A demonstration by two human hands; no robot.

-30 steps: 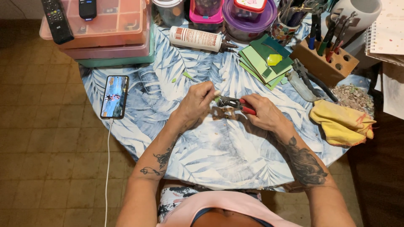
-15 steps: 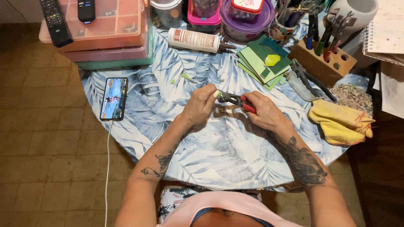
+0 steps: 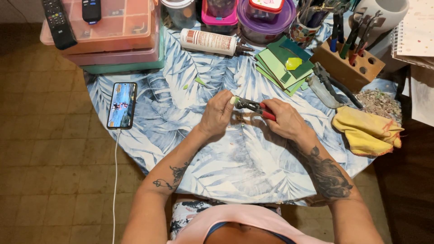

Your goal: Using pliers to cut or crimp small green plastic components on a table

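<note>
Mid-nip over the desk (image 3: 235, 180): right hand (image 3: 285, 119) clamped on red-handled nippers (image 3: 255, 106), left hand (image 3: 217, 114) pinching a small pale-green chip (image 3: 233, 100) at the jaws; next, probably a firm, steady squeeze.

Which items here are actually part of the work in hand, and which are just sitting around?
In use:
- red-handled nippers in the right hand
- small pale piece pinched by the left hand

Lying about:
- phone
- glue bottle
- stacked green tiles
- yellow cloth
- wooden tool block
- remotes
</note>
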